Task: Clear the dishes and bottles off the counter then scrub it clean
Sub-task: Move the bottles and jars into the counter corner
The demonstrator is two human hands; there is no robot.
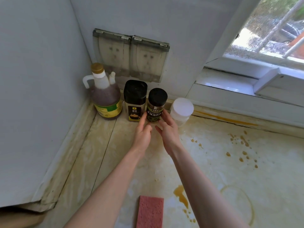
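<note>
Both hands, left (142, 130) and right (168, 131), press nearly straight fingers against either side of a round black-lidded seasoning jar (156, 106) of dark contents, standing at the back of the stained table (222, 165). At its 9 o'clock stand a square black-lidded jar (134, 102), contents unclear, and a gold-capped jug (106, 99) of dark brown liquid; at 3 o'clock is a white-lidded plastic jar (181, 110). A pink sponge (150, 211) lies at 6 o'clock.

The counter (246, 175) looks smooth, stained, faintly glossy; the pink sponge (150, 211) is porous and matt; the spice jar (154, 111) is shiny under a matt black plastic lid (158, 95).
</note>
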